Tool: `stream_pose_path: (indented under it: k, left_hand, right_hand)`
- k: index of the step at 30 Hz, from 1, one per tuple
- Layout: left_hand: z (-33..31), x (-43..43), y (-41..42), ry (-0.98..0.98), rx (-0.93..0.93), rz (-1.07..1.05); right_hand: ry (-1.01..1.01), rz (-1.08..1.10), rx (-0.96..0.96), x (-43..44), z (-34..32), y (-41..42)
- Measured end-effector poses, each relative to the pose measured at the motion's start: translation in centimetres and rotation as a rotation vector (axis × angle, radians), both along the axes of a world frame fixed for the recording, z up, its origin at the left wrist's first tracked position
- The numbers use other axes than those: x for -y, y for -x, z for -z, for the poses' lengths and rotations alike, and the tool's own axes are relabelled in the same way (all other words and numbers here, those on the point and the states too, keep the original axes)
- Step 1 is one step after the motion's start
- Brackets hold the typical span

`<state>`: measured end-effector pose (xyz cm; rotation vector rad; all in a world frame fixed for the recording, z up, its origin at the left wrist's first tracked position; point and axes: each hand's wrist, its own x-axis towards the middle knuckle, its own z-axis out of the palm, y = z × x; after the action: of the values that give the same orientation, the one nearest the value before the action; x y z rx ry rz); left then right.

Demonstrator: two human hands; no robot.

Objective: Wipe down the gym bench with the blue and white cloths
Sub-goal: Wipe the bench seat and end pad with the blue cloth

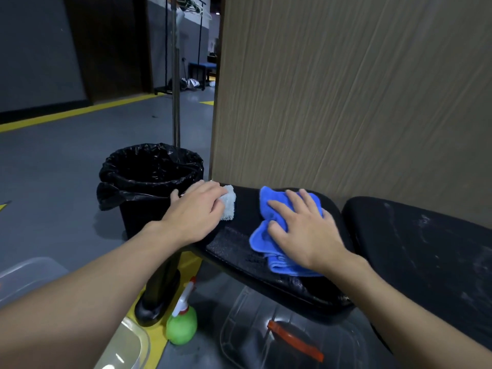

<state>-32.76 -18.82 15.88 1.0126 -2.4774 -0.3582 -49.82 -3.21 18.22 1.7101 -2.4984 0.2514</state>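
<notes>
Grey floor (53, 161) with yellow lines (74, 112); a wood-grain panel (346, 89) stands right, dark wall (32, 49) left, perhaps a rack (200, 49) beyond.

- We log a black padded bench (234, 246). Its near pad is textured, and a second pad (426, 249) just beside it at right is streaked with pale marks.
- On the near pad we see a white cloth (229, 202) at the far left end and a crumpled blue cloth (262, 237) mid-pad, the two apart.
- The grey floor (53, 182) carries a black-lined bin (149, 177), a green spray bottle (182, 326) and a clear tub (239, 315).
</notes>
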Motion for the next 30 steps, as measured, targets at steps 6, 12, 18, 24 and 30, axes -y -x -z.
stream_pose_path:
  k: [6,12,18,24,30]
  left_hand:
    - [-0.4,-0.6,0.1,0.145,0.038,-0.015]
    - [-0.4,-0.4,0.2,0.065,0.048,0.052]
    - [-0.5,-0.5,0.0,0.084,0.021,0.034]
    - [-0.1,-0.4,-0.6,0.061,0.011,0.066]
    - [-0.1,0.3,-1.1,-0.102,-0.089,0.121]
  right_hand:
    - [0.037,0.241,0.071,-4.0,0.4,2.6]
    - [-0.022,0.275,-0.068,-2.8,0.7,-2.0]
    - [-0.053,0.113,-0.088,-0.7,1.0,-8.6]
    - [-0.073,-0.128,-0.284,-1.9,0.5,-5.0]
    - [0.010,-0.054,-0.304,0.7,2.1,-8.6]
